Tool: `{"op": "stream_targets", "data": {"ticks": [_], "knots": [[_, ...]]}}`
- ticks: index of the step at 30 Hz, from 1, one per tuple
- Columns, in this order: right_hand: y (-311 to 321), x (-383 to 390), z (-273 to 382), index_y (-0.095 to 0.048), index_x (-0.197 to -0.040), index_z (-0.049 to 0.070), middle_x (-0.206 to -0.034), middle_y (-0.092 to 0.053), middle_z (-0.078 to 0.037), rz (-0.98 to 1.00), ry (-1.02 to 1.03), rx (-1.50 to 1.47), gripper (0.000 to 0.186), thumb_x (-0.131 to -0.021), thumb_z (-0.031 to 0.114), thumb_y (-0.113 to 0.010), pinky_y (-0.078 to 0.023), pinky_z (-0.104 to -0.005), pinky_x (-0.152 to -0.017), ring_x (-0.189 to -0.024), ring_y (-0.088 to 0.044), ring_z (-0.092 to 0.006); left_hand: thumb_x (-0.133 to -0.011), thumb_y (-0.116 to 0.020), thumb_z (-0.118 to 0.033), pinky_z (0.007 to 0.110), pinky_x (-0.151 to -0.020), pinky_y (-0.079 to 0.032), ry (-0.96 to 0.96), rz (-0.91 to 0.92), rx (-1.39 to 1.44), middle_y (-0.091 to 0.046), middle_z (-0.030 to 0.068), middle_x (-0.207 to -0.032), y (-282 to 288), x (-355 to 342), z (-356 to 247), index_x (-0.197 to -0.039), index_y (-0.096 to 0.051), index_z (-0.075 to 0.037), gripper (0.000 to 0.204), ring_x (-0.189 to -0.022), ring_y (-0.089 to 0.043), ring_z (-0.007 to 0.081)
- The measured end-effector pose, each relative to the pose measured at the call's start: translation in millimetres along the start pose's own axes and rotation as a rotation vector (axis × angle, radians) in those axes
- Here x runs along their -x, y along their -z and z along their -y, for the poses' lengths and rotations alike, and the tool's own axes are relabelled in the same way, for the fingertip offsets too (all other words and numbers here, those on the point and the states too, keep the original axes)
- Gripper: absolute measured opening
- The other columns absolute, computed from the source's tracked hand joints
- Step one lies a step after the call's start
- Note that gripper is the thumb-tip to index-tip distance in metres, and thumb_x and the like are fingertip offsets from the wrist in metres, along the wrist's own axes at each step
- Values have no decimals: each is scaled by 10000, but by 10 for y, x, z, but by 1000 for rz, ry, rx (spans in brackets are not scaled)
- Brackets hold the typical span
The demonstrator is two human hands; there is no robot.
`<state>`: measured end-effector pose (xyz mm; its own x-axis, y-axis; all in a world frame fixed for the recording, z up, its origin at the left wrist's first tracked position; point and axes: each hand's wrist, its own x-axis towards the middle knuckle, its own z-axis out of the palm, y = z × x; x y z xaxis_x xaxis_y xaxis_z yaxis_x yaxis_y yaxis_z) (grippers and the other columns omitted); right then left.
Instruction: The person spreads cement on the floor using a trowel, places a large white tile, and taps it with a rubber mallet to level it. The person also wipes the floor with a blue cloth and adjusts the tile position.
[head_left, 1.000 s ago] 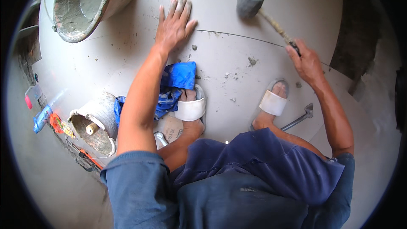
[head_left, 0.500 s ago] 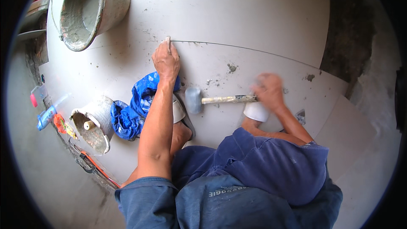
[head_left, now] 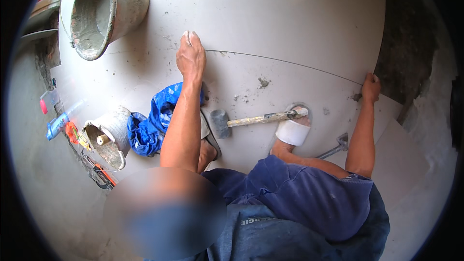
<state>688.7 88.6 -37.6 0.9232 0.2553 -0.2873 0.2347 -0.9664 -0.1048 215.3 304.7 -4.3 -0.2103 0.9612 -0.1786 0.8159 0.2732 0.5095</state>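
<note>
Two large pale tiles, the far tile (head_left: 290, 14) and the near tile (head_left: 261, 70), meet along a thin dark seam. My left hand (head_left: 192, 60) rests at the seam's left end, its fingers drawn together and pale at the tips. Whether anything small is pinched there is hidden. At the seam's right end my right hand (head_left: 371, 88) is closed by the tile corner, beside bare dark ground; what its fingers hold cannot be made out. Between my arms lies a rubber mallet (head_left: 220, 124) with a grey head, its worn handle end over my right foot in a white-strapped slipper (head_left: 292, 132).
A mortar-smeared bucket (head_left: 130, 7) is tipped on its side at far left. Nearer are a smaller bucket (head_left: 113, 125), a blue plastic bag (head_left: 166, 108) and a blue bottle (head_left: 57, 126). A trowel (head_left: 341, 142) lies by my right leg. Mortar crumbs (head_left: 263, 82) dot the tile.
My right hand has left the mallet's handle and moved far right to the tile corner. The mallet's handle now tilts up slightly. My left hand stays near the seam, its fingers shifted a little.
</note>
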Motion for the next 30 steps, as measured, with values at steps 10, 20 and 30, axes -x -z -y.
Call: {"op": "stream_targets", "data": {"ticks": [10,20,30], "knots": [[-18,-363,-135,-569,-1258,-58,-1276,-597,-170,110,-88,-290,675,-904,516,-550,-376,-360,-1025,-1192,-544,-301,-951,-408,-454,438,-903,-455,197,141,11,-676,224,-1025,25,-312,43,-1123,-634,-5,531,-996,-625,393],[9,-502,-136,-480,-1288,-159,-1354,-515,-198,161,-235,-538,836,-852,528,-672,-350,-349,-1058,-1219,-504,-275,-975,-412,-440,294,-747,-479,268,148,254,-670,105,-840,56,-376,134,-1136,-582,58,550,-715,-581,152],[189,-551,-190,-421,-1342,-154,-1375,-497,-194,166,-167,-496,917,-849,588,-640,-282,-341,-1097,-1269,-460,-269,-946,-504,-261,323,-744,-490,91,-14,193,-672,124,-835,139,91,520,-987,-645,22,318,-761,-613,194]]}}
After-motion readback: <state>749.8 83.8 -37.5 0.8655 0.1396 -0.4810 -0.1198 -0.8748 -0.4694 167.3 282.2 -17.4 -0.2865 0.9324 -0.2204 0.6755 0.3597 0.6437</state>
